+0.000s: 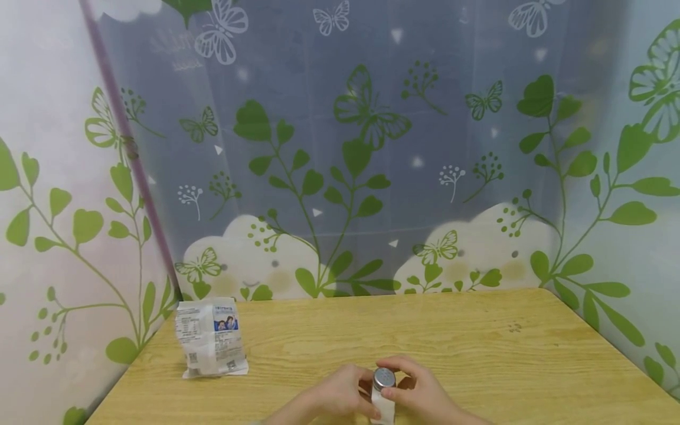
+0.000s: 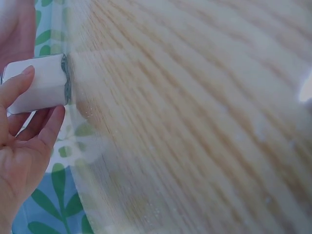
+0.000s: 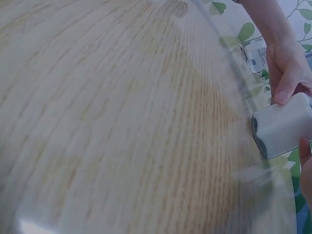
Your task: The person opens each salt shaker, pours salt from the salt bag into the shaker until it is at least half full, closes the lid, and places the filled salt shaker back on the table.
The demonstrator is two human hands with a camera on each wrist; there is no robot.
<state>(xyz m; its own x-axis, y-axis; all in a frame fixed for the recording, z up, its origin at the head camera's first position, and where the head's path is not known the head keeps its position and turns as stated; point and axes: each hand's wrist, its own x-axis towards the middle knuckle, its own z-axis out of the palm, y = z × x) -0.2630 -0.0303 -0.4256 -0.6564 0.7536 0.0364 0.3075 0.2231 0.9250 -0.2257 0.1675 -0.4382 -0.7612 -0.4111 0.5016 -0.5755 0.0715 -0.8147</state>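
A glass salt shaker (image 1: 383,408) full of white powder stands upright near the front of the table, its metal lid (image 1: 385,378) dotted with small holes. My left hand (image 1: 342,391) grips the shaker's body from the left, thumb and fingers on opposite sides. From the right, my right hand (image 1: 425,394) pinches around the lid, with the thumb in front and the index finger behind. Both wrist views show the white-filled body (image 2: 41,83) with its clear glass base right at the tabletop. In the right wrist view only part of the right hand (image 3: 306,170) shows.
A crumpled white printed packet (image 1: 204,348) stands at the table's left side. The wood-grain table (image 1: 478,336) reaches back to a hanging curtain (image 1: 451,147) with leaves and butterflies, which also encloses both sides. A small grey mark (image 1: 514,326) lies at the back right.
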